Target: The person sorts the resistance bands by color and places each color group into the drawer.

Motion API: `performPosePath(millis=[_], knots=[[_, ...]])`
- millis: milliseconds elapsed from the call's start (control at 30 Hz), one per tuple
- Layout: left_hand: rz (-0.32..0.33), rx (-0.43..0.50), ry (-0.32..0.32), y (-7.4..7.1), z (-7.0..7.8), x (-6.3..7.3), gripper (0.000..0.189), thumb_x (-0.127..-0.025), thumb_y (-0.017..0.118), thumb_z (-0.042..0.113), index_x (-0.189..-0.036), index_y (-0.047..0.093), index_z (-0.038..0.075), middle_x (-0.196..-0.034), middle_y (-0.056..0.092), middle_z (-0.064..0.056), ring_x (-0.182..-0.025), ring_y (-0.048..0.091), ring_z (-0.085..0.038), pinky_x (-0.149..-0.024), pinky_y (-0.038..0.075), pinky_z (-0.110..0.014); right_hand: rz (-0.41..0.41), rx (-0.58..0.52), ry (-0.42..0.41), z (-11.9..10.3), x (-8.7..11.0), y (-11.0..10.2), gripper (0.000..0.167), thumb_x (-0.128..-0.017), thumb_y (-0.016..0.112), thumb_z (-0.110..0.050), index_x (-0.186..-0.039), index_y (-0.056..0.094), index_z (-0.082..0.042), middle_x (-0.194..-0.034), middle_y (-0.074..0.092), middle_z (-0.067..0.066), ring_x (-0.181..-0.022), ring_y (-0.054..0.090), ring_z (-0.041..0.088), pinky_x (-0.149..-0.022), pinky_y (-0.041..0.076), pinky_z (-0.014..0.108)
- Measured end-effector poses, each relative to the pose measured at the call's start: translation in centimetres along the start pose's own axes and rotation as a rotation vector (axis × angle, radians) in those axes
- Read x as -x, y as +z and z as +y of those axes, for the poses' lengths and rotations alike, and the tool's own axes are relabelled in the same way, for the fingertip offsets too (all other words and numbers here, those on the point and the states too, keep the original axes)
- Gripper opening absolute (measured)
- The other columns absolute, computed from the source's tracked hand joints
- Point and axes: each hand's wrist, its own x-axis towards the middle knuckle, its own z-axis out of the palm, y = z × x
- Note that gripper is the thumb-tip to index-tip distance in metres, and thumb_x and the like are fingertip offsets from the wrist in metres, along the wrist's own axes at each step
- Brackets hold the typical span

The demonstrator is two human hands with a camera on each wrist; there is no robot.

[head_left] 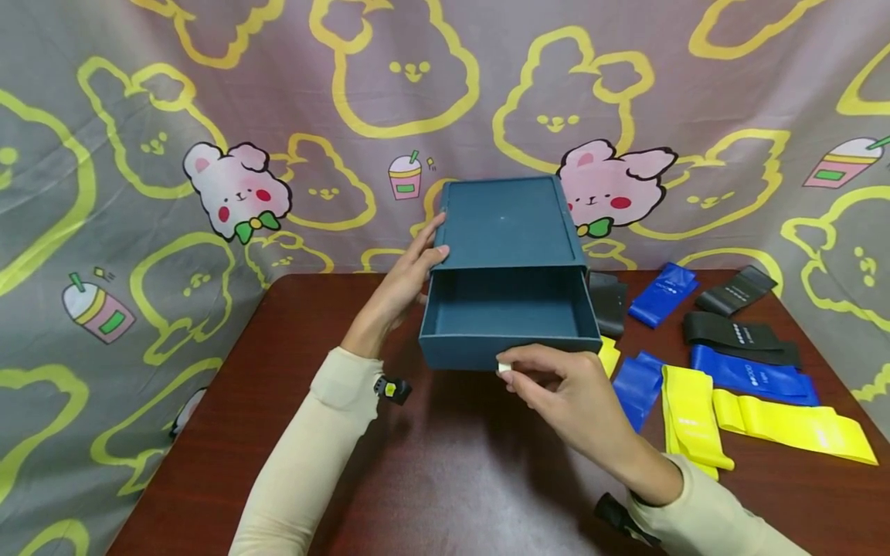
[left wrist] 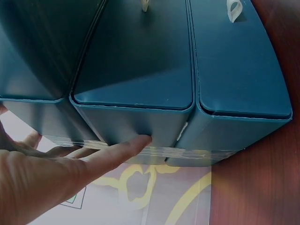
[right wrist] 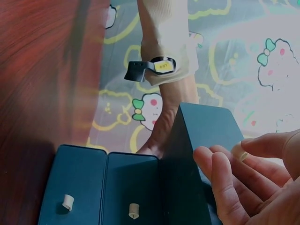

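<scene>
A dark teal drawer cabinet (head_left: 511, 224) stands on the table with its top drawer (head_left: 501, 354) pulled partway out; the part of its inside that shows is bare. My right hand (head_left: 573, 398) pinches the small white pull loop (head_left: 504, 367) on that drawer's front between thumb and index finger. Against the cabinet's left side rests my left hand (head_left: 398, 289), its thumb near the top edge and its fingers extended. Below, two more drawer fronts sit closed in the right wrist view, one with a white pull loop (right wrist: 134, 210), the other with a matching loop (right wrist: 68, 202).
Right of the cabinet lie several flat stretch bands: yellow bands (head_left: 688, 417), blue bands (head_left: 664, 295) and black bands (head_left: 735, 333). A patterned cloth (head_left: 445, 93) hangs behind the reddish-brown table (head_left: 417, 479). Clear tape (left wrist: 187, 153) runs along the cabinet's side.
</scene>
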Motion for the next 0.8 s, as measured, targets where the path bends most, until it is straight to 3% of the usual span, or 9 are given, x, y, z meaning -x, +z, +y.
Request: performPosePath(millis=[167, 533, 800], knots=[[-0.003, -0.007, 0.001, 0.0, 0.0, 0.0, 0.058, -0.108, 0.050, 0.042, -0.160, 0.027, 0.056, -0.175, 0.018, 0.003, -0.143, 0.045, -0.048, -0.096, 0.053, -0.070, 0.001, -0.003, -0.004, 0.0, 0.0, 0.1, 0.021, -0.092, 0.078, -0.002, -0.113, 0.079, -0.006, -0.100, 0.081, 0.005, -0.078, 0.075, 0.003, -0.070, 0.061, 0.020], [-0.008, 0.003, 0.016, 0.0, 0.0, 0.0, 0.059, -0.108, 0.049, 0.041, -0.160, 0.026, 0.056, -0.174, 0.021, 0.002, -0.137, 0.052, -0.048, -0.090, 0.058, -0.066, 0.022, 0.023, -0.030, -0.3, 0.2, -0.2, 0.022, -0.091, 0.079, -0.004, -0.113, 0.080, -0.008, -0.095, 0.081, 0.003, -0.073, 0.073, 0.003, -0.068, 0.061, 0.022], [-0.006, 0.006, 0.012, 0.1, 0.0, 0.0, 0.059, -0.108, 0.049, 0.041, -0.160, 0.026, 0.056, -0.174, 0.020, 0.002, -0.139, 0.049, -0.049, -0.091, 0.056, -0.068, 0.050, 0.147, -0.043, -0.9, 0.8, -1.8, 0.030, -0.088, 0.082, -0.004, -0.116, 0.079, -0.011, -0.090, 0.080, -0.001, -0.070, 0.071, 0.004, -0.059, 0.059, 0.023]])
